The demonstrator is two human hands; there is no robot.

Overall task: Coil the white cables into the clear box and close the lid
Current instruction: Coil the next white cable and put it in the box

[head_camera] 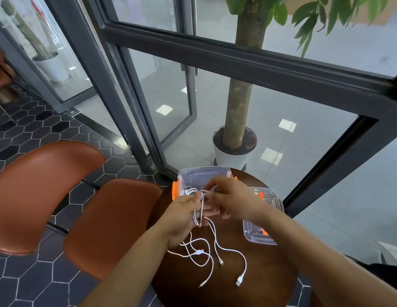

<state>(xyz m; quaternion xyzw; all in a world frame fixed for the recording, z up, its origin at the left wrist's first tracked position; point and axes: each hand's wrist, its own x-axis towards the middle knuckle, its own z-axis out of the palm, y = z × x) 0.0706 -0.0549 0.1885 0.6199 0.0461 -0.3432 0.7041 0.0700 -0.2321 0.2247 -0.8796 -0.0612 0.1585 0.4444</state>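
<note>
White cables (198, 218) looped over left hand (184, 218), gripped; right hand (233, 200) pinches strand above clear box (204, 173), lid (274, 202) beside

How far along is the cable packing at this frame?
Done: clear box open, lid lying beside it on the table. In hand: left hand holds a part-wound coil of white cable; right hand pinches the strand at its top. Left: loose ends trail on the table, coil goes into the box, lid closes.

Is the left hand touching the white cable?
Touching. The head view shows the white cable wound in loops around the fingers of the left hand.
</note>
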